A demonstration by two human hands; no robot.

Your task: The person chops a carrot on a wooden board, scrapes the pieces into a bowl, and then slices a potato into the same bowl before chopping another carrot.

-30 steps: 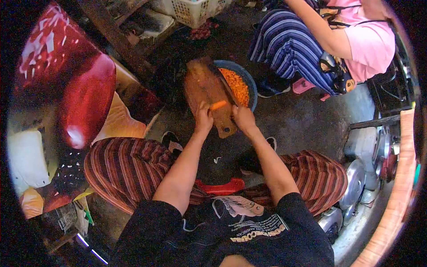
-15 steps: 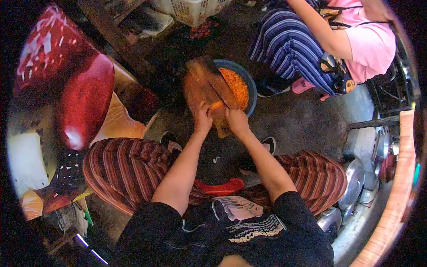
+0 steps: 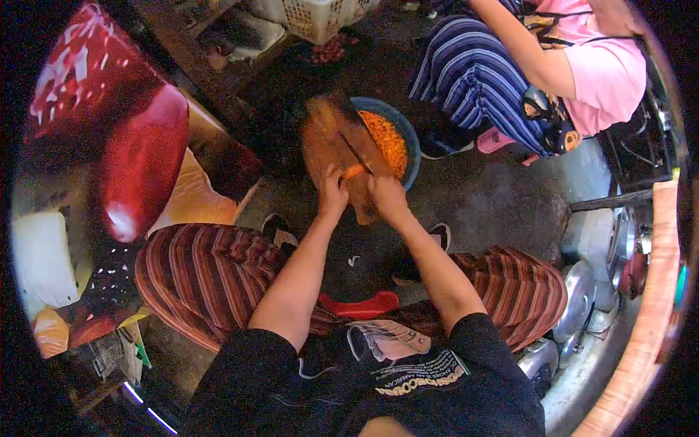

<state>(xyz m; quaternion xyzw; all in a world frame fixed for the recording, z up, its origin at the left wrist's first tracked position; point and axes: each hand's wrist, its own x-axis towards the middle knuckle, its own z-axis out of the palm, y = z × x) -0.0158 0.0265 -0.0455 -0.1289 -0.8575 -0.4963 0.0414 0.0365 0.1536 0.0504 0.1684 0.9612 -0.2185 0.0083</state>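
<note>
A wooden cutting board (image 3: 326, 138) lies in front of me, its right side over a blue basin (image 3: 413, 138) with chopped orange carrot (image 3: 386, 146) in it. On the board, my left hand (image 3: 333, 192) has its fingers closed round a piece of carrot (image 3: 354, 172). My right hand (image 3: 386, 195) is wrapped round the handle of a knife (image 3: 355, 151); the handle itself is hidden in my fist. The dark blade points up and to the left across the board, beside the right end of the carrot.
Another person in striped trousers (image 3: 473, 87) sits at the upper right. A pale plastic basket (image 3: 313, 18) stands at the back, near small reddish bulbs (image 3: 329, 51). Metal pots (image 3: 575, 291) line the right side. A red plastic stool edge (image 3: 360, 306) shows between my knees.
The knife blade has shifted slightly on the board, with my right hand a little to the left. My left hand and the carrot stay almost in place.
</note>
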